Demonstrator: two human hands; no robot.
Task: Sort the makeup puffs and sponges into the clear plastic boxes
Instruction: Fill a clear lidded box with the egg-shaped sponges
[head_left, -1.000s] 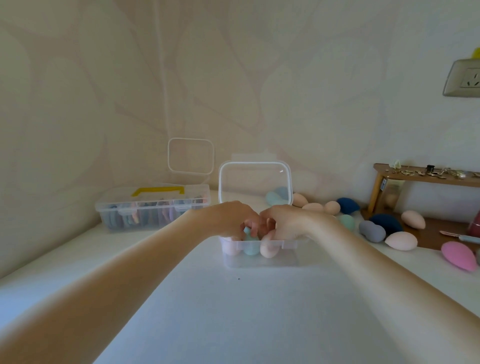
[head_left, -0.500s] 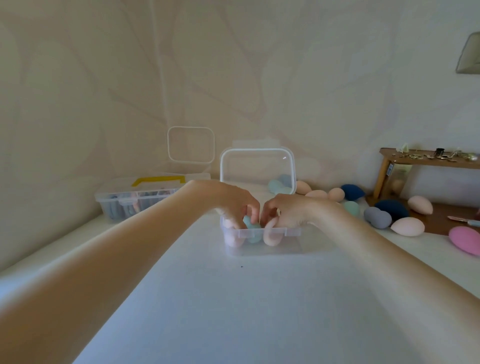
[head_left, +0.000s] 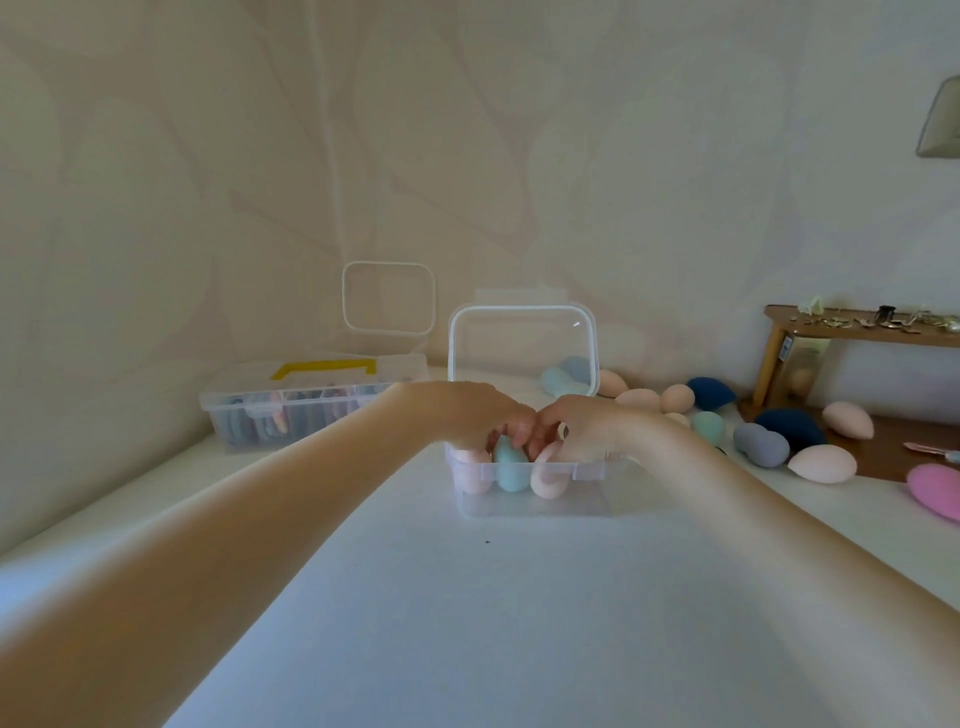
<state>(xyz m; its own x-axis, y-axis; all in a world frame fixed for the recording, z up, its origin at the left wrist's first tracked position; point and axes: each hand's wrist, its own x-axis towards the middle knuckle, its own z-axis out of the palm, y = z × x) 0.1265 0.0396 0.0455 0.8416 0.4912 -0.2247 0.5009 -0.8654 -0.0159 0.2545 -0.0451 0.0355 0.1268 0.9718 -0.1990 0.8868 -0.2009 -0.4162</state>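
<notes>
A clear plastic box (head_left: 589, 501) stands open at the middle of the white table, its lid (head_left: 522, 340) upright behind it. Three sponges stand side by side in it: a pale pink sponge (head_left: 471, 472), a teal sponge (head_left: 510, 470) and a peach sponge (head_left: 549, 480). My left hand (head_left: 467, 415) reaches in from the left, fingertips curled down onto the teal sponge's top. My right hand (head_left: 584, 423) reaches in from the right, fingers closed on the peach sponge's top. The two hands almost touch above the box.
Loose sponges lie to the right: dark blue (head_left: 789, 423), grey (head_left: 761, 445), peach (head_left: 823, 464), mint (head_left: 707, 426), pink (head_left: 935, 492). A wooden shelf (head_left: 857, 331) stands at far right. A lidded box with a yellow handle (head_left: 311, 410) sits at the left by the wall.
Both hands have stayed at the box, their fingers shifting a little over the sponges. The view has moved slightly closer.
</notes>
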